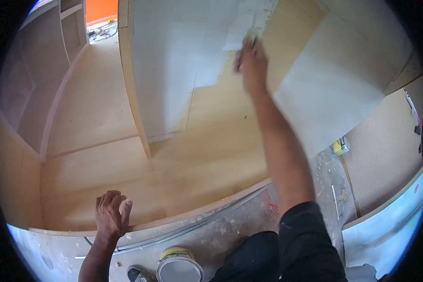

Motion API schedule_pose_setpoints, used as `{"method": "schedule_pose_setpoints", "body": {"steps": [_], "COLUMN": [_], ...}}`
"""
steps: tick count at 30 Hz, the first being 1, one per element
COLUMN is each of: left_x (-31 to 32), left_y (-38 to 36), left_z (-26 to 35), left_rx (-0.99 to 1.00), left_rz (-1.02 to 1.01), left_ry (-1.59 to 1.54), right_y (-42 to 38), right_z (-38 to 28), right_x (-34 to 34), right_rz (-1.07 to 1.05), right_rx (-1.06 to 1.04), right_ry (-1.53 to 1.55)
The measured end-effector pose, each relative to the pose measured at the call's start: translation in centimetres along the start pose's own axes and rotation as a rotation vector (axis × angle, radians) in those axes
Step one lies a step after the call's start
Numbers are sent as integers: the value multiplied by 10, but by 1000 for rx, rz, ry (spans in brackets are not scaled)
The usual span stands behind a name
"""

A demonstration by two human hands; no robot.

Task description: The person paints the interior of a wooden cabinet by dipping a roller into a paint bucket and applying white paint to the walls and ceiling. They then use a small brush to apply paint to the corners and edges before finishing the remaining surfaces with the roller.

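Note:
My right hand (254,66) is stretched forward against a plywood panel (293,28), its fingers closed around a paintbrush (252,35). The brush is small and partly hidden by the blurred fingers. White paint (174,51) covers the panel's left part and a patch near the brush, with bare wood between. My left hand (113,211) holds nothing; its fingers are loosely bent with the thumb apart, over the front edge of the wooden base board (197,183). Below, between my arms, stands a bucket (179,270) with pale contents.
An upright wooden divider (127,75) separates the panel from a compartment at left. Grey cables or pipes (207,221) run along the front edge on the stained floor (221,239). At right are a yellow-labelled can (340,145) and a ribbed panel (385,150).

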State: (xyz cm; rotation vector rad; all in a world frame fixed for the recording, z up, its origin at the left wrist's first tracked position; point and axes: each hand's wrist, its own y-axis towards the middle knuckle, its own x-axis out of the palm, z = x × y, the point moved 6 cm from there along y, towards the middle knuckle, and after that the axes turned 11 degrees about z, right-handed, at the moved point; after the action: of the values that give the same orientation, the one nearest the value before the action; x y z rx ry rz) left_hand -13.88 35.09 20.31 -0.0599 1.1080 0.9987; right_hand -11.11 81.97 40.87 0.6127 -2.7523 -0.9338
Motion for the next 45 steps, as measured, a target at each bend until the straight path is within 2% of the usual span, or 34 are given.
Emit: {"method": "schedule_pose_setpoints", "body": {"steps": [1,2,3,4,6,9,12,14,16,19,21,22,24,26,29,31,33,34,35,36,37,40,41,43,45], "left_x": [-1,-1,-1,0,0,-4,-2,-2,-1,-2,-2,-2,-2,-3,-4,-3,-1,-2,-2,-1,-1,-1,0,-3,-4], "left_y": [0,0,-1,-1,-2,-2,-1,-2,-3,-2,-2,-2,-3,-1,-1,-1,-1,0,0,-1,-1,-2,-2,-4,-6], "left_z": [0,-1,-1,-2,-3,0,1,0,-1,0,1,2,1,2,3,1,1,1,1,0,0,-1,0,-1,-3], "left_rx": [2,-3,-8,-12,-16,-17,-7,-8,-19,-20,-2,7,3,2,3,2,1,1,2,3,4,2,6,10,20], "left_rz": [1,-1,-6,-10,-1,-6,-4,1,8,-10,1,8,0,-2,-2,3,0,-1,4,8,14,18,18,24,34], "left_ry": [0,2,3,3,4,1,2,9,9,-6,20,32,29,26,21,17,13,14,14,13,10,0,-9,-8,7], "right_y": [-33,-64,-111,-148,-188,-169,-81,-21,3,2,-24,-51,-148,-221,-215,-163,-93,-58,-32,-13,-8,-6,-20,-67,-132], "right_z": [25,72,105,127,138,125,43,-14,-59,-52,12,50,135,172,143,128,63,21,-22,-50,-75,-48,-24,72,171], "right_x": [-4,-10,-12,-20,-32,-48,-25,-3,14,20,11,6,-2,-10,-10,-2,15,28,40,45,48,44,34,7,-25], "right_rz": [62,148,72,-14,-62,-55,14,9,-7,19,95,96,-13,-90,-119,-54,-2,5,10,-15,-29,-4,0,21,-1], "right_rx": [-72,-21,245,306,427,394,165,58,151,105,-32,-13,209,355,407,126,62,94,172,74,100,99,96,82,161], "right_ry": [-74,-221,63,-2,79,-12,-94,37,104,117,-195,-249,-208,-148,-103,-218,-201,-134,-24,91,71,128,-68,-252,-320]}}
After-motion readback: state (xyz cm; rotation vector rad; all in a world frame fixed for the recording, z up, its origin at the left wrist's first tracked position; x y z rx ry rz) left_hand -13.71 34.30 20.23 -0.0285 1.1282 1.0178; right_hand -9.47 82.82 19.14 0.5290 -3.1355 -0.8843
